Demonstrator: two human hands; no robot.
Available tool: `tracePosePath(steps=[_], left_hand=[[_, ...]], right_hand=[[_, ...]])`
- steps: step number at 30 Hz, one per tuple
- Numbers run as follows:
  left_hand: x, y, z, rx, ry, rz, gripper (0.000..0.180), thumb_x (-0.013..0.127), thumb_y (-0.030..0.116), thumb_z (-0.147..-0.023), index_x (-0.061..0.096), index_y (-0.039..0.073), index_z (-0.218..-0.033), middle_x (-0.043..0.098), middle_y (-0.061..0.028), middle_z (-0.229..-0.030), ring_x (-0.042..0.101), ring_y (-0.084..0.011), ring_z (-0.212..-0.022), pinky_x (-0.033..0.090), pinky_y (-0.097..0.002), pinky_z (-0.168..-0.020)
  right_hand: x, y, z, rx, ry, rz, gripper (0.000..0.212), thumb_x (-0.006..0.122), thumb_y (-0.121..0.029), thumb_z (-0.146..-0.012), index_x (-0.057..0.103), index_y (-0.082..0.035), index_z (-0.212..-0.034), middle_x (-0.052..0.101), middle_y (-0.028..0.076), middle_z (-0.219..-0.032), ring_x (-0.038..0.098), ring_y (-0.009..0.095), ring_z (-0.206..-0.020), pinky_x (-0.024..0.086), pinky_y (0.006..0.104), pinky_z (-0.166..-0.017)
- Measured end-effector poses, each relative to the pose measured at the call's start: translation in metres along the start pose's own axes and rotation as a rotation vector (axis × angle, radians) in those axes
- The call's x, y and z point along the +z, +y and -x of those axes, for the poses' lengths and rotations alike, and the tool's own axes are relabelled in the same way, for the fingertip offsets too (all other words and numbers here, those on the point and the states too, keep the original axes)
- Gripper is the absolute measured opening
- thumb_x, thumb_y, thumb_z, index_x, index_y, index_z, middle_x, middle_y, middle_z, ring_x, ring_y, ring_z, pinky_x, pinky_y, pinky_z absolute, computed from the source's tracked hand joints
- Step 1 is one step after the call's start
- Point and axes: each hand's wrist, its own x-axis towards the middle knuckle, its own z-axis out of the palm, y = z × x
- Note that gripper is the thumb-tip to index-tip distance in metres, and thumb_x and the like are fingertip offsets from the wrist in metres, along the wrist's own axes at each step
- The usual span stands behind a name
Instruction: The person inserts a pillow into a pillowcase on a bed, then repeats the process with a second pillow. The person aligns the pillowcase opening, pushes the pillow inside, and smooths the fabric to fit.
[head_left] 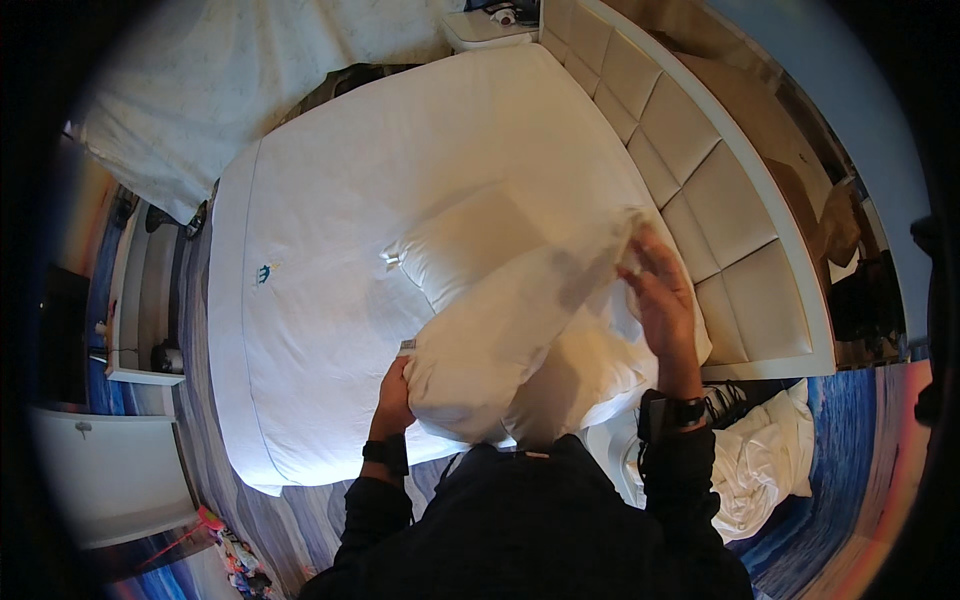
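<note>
A limp white pillowcase [480,370] stretches slantwise between my hands above the near right part of the bed. My left hand [394,402] is closed on its lower left edge, beside a small tag. At its far right end, my right hand [662,292] has the cloth at its curled fingers; the fingertips and that corner are smeared by motion. Behind the cloth, a white pillow [470,235] with a small white tag lies on the bed. Another white pillow [585,385] lies nearer me, partly covered by the pillowcase.
The bed [340,200] has a white sheet with a blue line along its left side. A padded cream headboard [720,210] rises on the right. Crumpled white bedding [765,460] lies at the lower right. A white bedside table [490,30] stands at the far end, near a pale curtain [250,60].
</note>
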Motion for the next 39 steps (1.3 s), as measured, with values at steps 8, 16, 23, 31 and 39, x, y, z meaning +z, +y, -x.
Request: tracePosePath(steps=[8, 16, 23, 31, 39], left_hand=[[0.067, 0.025, 0.027, 0.022, -0.238, 0.110, 0.061, 0.033, 0.044, -0.109, 0.043, 0.000, -0.150, 0.055, -0.0163, -0.148, 0.053, -0.0299, -0.135, 0.039, -0.0441, -0.117], [0.087, 0.031, 0.045, -0.059, -0.400, 0.106, 0.092, 0.029, 0.069, -0.102, 0.023, -0.003, -0.159, 0.035, -0.0202, -0.162, 0.038, -0.0330, -0.148, 0.029, -0.0434, -0.122], [0.123, 0.036, 0.071, 0.020, -0.427, 0.085, 0.110, 0.030, 0.082, -0.094, 0.016, -0.005, -0.161, 0.029, -0.0217, -0.165, 0.033, -0.0332, -0.150, 0.026, -0.0436, -0.123], [0.111, 0.024, 0.069, 0.056, -0.484, 0.097, 0.093, 0.038, 0.066, -0.101, 0.022, -0.004, -0.159, 0.034, -0.0200, -0.163, 0.036, -0.0328, -0.149, 0.028, -0.0445, -0.123], [0.027, 0.012, 0.038, 0.148, -0.027, 0.123, 0.051, 0.050, 0.022, -0.102, 0.046, -0.007, -0.143, 0.058, -0.0186, -0.142, 0.056, -0.0326, -0.132, 0.043, -0.0443, -0.113]], right_hand=[[0.063, 0.085, 0.087, 0.736, -0.264, 0.048, 0.021, 0.058, -0.017, -0.102, 0.069, -0.003, -0.114, 0.072, 0.007, -0.107, 0.068, 0.016, -0.097, 0.054, 0.0308, -0.085], [0.054, 0.131, 0.109, 0.665, -0.287, 0.568, 0.047, 0.065, -0.022, -0.097, 0.055, 0.005, -0.134, 0.064, 0.016, -0.124, 0.066, 0.020, -0.103, 0.055, 0.0318, -0.083], [0.026, 0.171, 0.121, 1.141, 0.068, 0.394, 0.060, 0.067, -0.038, -0.094, 0.054, 0.002, -0.136, 0.062, 0.016, -0.125, 0.065, 0.026, -0.100, 0.055, 0.0372, -0.081], [0.042, 0.201, 0.141, 0.965, 0.262, -0.391, 0.026, 0.064, -0.021, -0.097, 0.066, -0.005, -0.117, 0.070, 0.008, -0.109, 0.068, 0.022, -0.087, 0.053, 0.0308, -0.077], [-0.008, 0.094, 0.148, 0.702, 0.156, -0.460, 0.037, 0.066, -0.008, -0.090, 0.061, -0.003, -0.127, 0.070, 0.005, -0.101, 0.064, 0.015, -0.079, 0.052, 0.0288, -0.072]])
